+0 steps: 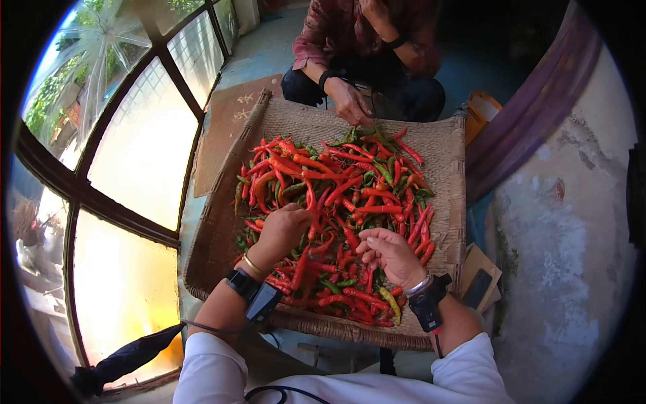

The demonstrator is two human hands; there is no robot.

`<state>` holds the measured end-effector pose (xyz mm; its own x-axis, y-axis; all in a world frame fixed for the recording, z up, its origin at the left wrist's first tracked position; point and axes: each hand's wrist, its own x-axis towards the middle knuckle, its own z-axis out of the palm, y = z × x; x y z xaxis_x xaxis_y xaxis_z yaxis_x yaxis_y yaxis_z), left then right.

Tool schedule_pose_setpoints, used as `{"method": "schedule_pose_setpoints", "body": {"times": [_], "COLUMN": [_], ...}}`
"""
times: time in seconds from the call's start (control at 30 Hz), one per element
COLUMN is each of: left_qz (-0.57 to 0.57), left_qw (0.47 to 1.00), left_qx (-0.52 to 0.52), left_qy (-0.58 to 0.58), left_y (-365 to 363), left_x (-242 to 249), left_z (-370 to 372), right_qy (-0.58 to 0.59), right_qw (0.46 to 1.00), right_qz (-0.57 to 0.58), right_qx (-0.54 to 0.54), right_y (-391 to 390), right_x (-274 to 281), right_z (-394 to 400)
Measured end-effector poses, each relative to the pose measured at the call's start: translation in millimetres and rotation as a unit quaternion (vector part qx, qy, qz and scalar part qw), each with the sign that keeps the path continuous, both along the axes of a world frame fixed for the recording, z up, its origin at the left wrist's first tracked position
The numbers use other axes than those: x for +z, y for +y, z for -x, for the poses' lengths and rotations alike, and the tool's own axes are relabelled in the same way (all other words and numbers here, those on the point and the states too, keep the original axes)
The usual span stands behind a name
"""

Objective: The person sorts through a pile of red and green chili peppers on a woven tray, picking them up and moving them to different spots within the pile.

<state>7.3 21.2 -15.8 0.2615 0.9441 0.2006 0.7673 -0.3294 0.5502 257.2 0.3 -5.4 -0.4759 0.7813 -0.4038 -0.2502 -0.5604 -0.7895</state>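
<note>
A broad heap of red chili peppers (380,209), with some green and orange ones mixed in, lies in a large woven basket tray (441,161). My left hand (286,230) is over the left-centre of the heap, its fingers closed and pointing down among the peppers. Whatever it pinches is hidden by the hand. To the right, my right hand (390,256) hovers above the peppers with its fingers curled together against the thumb. I cannot make out what lies between these fingertips. A yellow-green pepper (390,303) rests near the tray's front edge, below my right hand.
Across the tray sits another person, whose hand (350,102) reaches over the far rim to the peppers. A framed window (128,135) runs along the left. At right are a phone (478,288) on a box, a purple curtain (538,114) and a worn wall (558,269).
</note>
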Motion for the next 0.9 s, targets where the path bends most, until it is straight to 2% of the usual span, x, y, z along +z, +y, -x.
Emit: {"method": "schedule_pose_setpoints", "body": {"times": [0.03, 0.07, 0.17, 0.2, 0.27, 0.4, 0.53, 0.6, 0.63, 0.7, 0.77, 0.83, 0.9], "left_qz": [-0.007, 0.016, 0.161, 0.160, 0.226, 0.217, 0.158, 0.131, 0.131, 0.143, 0.118, 0.093, 0.095], "left_qw": [1.000, 0.993, 0.953, 0.953, 0.948, 0.929, 0.942, 0.940, 0.940, 0.972, 0.977, 0.981, 0.995], "left_qx": [-0.012, -0.033, -0.049, -0.050, -0.074, -0.127, -0.131, -0.093, -0.093, -0.089, -0.103, -0.116, -0.022], "left_qy": [-0.027, -0.116, -0.251, -0.250, -0.211, -0.273, -0.266, -0.302, -0.302, -0.163, -0.146, -0.128, -0.021], "left_y": [-5.8, -7.8, -27.3, -33.1, -43.3, -52.2, -49.6, -49.4, -48.0, -43.6, -39.2, -34.1, -29.2], "left_x": [8.6, 1.6, 3.1, 5.7, 13.3, 9.5, 8.2, 8.6, 11.3, 19.2, 12.9, 6.4, 2.9], "left_z": [-8.5, -12.9, -31.6, -36.0, -42.1, -48.5, -49.0, -50.3, -49.0, -43.1, -37.6, -31.2, -25.1], "right_qy": [-0.021, -0.040, -0.094, -0.130, -0.131, -0.127, -0.139, -0.135, -0.131, -0.139, -0.147, -0.120, -0.115], "right_qw": [1.000, 0.999, 0.991, 0.983, 0.984, 0.985, 0.982, 0.978, 0.974, 0.969, 0.964, 0.968, 0.968], "right_qz": [-0.005, -0.024, -0.082, -0.120, -0.109, -0.094, -0.095, -0.105, -0.113, -0.117, -0.122, -0.079, -0.079], "right_qx": [0.012, 0.025, 0.041, 0.044, 0.058, 0.071, 0.085, 0.117, 0.148, 0.167, 0.186, 0.206, 0.207], "right_y": [-1.5, -3.2, -9.6, -12.0, -15.7, -20.3, -22.7, -20.6, -19.8, -19.1, -15.1, -6.7, 1.4], "right_x": [-2.0, -3.2, -4.7, -5.4, -8.0, -7.1, -4.9, -12.7, -15.2, -11.9, -4.2, 4.6, 12.5], "right_z": [1.6, 3.7, 14.6, 16.7, 17.7, 23.1, 26.3, 24.5, 23.6, 21.9, 18.2, 9.6, -3.2]}}
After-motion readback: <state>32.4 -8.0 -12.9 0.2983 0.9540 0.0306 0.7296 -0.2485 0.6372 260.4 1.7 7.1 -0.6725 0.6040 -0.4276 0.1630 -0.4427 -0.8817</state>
